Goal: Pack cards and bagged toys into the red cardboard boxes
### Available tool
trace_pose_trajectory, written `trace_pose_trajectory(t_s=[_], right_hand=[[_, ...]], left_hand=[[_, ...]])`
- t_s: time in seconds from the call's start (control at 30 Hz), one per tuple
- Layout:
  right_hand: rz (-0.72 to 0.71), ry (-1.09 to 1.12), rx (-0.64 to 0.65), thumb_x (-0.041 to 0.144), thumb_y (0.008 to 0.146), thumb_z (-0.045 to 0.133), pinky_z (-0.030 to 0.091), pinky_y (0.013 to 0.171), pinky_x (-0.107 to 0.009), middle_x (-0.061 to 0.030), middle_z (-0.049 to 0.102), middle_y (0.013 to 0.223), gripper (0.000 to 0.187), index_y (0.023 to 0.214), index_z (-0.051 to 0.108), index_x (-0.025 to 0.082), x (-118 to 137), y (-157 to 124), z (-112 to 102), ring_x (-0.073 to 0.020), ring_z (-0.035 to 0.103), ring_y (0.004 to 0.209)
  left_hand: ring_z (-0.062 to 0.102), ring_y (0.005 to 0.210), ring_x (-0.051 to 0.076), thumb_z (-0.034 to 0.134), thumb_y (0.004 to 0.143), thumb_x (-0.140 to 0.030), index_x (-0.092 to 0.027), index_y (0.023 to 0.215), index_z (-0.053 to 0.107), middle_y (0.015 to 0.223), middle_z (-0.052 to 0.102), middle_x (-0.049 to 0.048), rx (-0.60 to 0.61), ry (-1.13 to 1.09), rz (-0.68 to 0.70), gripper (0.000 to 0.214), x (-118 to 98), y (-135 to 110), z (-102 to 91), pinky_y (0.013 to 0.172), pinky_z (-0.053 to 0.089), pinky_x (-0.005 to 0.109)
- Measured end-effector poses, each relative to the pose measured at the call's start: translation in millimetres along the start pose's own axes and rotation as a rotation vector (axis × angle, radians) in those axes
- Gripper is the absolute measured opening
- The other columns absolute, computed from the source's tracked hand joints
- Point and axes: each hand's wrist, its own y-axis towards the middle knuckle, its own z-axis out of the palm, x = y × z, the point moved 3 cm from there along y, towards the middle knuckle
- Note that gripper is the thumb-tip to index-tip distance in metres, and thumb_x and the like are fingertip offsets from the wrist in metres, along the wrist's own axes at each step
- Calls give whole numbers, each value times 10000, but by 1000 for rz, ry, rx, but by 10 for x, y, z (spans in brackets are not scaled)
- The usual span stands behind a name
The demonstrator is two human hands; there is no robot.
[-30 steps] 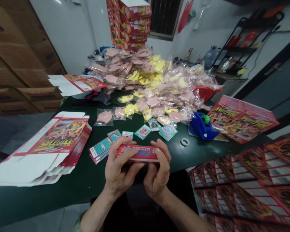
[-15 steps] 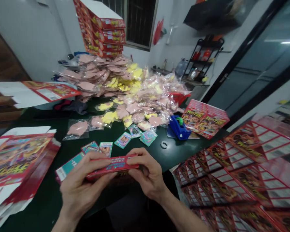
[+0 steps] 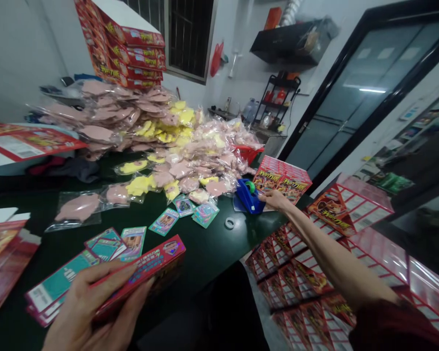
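Note:
My left hand (image 3: pixel 95 302) grips a slim red printed box (image 3: pixel 157 261) between thumb and fingers, its narrow side with blue lettering turned up. My right arm is stretched out to the far right. There my right hand (image 3: pixel 275 199) has its fingers together at the front end of a blue tape dispenser (image 3: pixel 249 196), which carries a green-cored roll. Whatever those fingertips pinch is too small to make out. Beside the red box lie teal printed cards (image 3: pixel 64 278) and several picture cards (image 3: pixel 164 222). A small pale ring (image 3: pixel 229 223) rests on the dark green table.
Bagged pink and yellow shapes (image 3: pixel 161 126) form a large heap at the back, below stacked red cartons (image 3: pixel 131 53). Red display boxes (image 3: pixel 283 178) stand behind the dispenser; more trays of red packs (image 3: pixel 296 273) fill the right. An opened carton (image 3: pixel 7 258) lies left.
My right hand has let go of the red box and reached right to the tape dispenser. My left hand keeps the box, now lower and tilted. The view has swung right.

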Motion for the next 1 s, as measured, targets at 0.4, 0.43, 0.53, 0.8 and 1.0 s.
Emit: trace_pose_trajectory(t_s=[0.4, 0.43, 0.53, 0.8, 1.0], right_hand=[[141, 360, -50, 318, 885, 537, 516, 796, -386, -78, 567, 1141, 319, 1157, 531, 152, -269, -92, 173, -186, 588, 959], [113, 395, -65, 316, 886, 536, 516, 796, -385, -78, 566, 1141, 318, 1158, 530, 152, -330, -155, 194, -186, 588, 959], [64, 439, -114, 314, 888, 533, 515, 799, -384, -78, 566, 1142, 315, 1158, 530, 151, -527, -296, 278, -185, 588, 960], [34, 256, -241, 329, 880, 543, 517, 783, -373, -68, 578, 1123, 314, 1135, 548, 145, -626, -265, 407, -188, 593, 940], [-153, 206, -191, 315, 814, 596, 454, 587, -268, -19, 565, 653, 226, 670, 563, 144, -373, -1012, 423, -143, 537, 621]], left_hand=[[604, 683, 147, 774, 598, -175, -237, 851, 664, 870, 635, -8, -23, 38, 15, 282, 19, 56, -11, 578, 477, 284], [606, 685, 151, 779, 589, -171, -238, 839, 661, 862, 639, -10, -36, 40, 8, 284, 10, 56, -13, 587, 479, 289], [604, 680, 148, 775, 594, -158, -230, 807, 654, 829, 637, -13, -66, 28, -20, 256, -45, 61, -13, 599, 476, 295], [609, 709, 145, 786, 556, -77, -215, 836, 682, 858, 651, -5, -109, -10, -33, 329, -82, 42, -3, 645, 483, 284], [639, 844, 158, 678, 692, -59, -192, 950, 637, 972, 653, 37, -17, -83, 4, 293, -134, 23, -13, 775, 529, 312]])
